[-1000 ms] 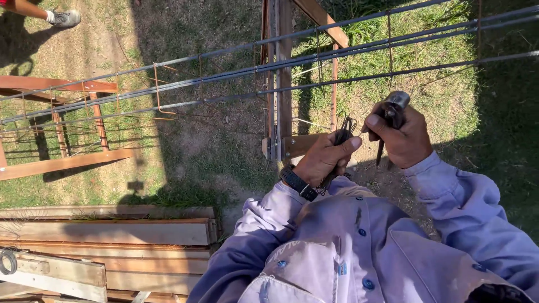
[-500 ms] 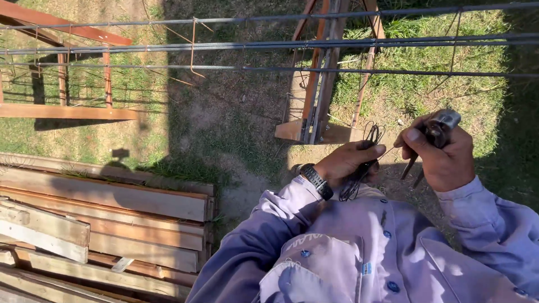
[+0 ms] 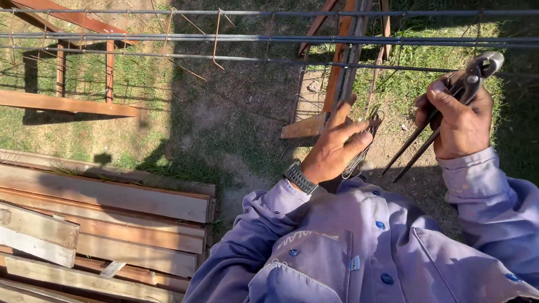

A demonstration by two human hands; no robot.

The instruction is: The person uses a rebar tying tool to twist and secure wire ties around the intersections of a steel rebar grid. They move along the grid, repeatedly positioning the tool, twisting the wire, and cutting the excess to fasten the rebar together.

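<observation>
The wire bundle (image 3: 359,151) hangs from the left hand (image 3: 336,147), pinched under half-spread fingers, at centre frame. At 2 o'clock the right hand (image 3: 457,120) is closed around the pincers (image 3: 449,106), head up near the rebar (image 3: 269,39). Rusty stirrups (image 3: 216,39) already hang at 11 o'clock; apparently none is tied on this near stretch. Planks (image 3: 106,219) lie at 8 o'clock.

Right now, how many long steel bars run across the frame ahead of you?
4 long bars: top one, a close pair, and the lowest. More may be hidden behind them.
</observation>
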